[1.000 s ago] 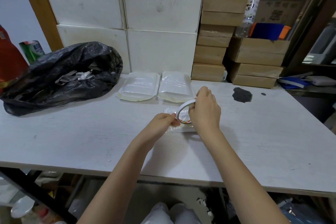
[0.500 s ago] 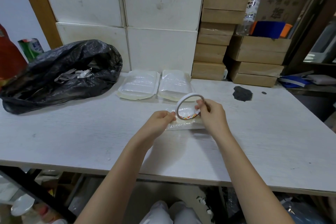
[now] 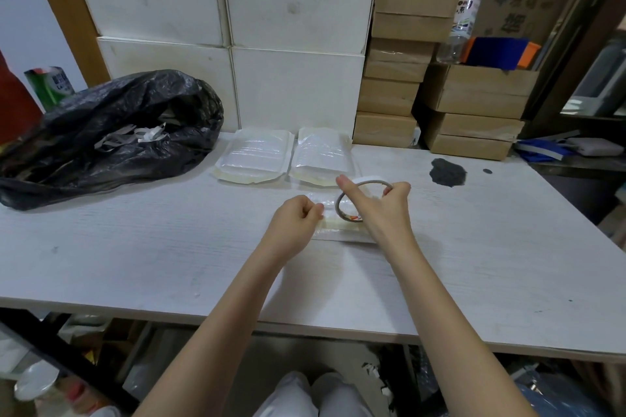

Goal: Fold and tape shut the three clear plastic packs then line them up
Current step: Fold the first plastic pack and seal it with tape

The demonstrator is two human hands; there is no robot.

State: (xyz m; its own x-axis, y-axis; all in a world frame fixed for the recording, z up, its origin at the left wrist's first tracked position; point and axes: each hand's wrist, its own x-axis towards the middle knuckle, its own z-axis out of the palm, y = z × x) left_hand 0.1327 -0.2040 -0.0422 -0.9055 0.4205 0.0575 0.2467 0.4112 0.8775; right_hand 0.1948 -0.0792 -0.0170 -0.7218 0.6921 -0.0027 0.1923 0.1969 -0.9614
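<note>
Two folded clear plastic packs lie side by side at the back of the white table, one on the left [image 3: 254, 159] and one on the right [image 3: 321, 156]. A third clear pack [image 3: 338, 230] lies flat in front of them, partly hidden under my hands. My right hand [image 3: 382, 210] holds a white tape roll [image 3: 364, 183] upright over that pack, index finger stretched across the ring. My left hand [image 3: 296, 218] is just left of the roll with thumb and fingers pinched together at the pack's left end; whether they grip the tape end is not visible.
A black rubbish bag [image 3: 108, 135] with paper strips sprawls at the left. White boxes [image 3: 294, 91] and stacked cardboard cartons [image 3: 393, 95] line the back. A dark stain [image 3: 447, 172] marks the table at the right. A bottle [image 3: 464, 7] stands on cartons.
My right hand has swung the tape roll up and to the right, its index finger now extended. My left hand stayed at the pack's left end, so the hands are further apart.
</note>
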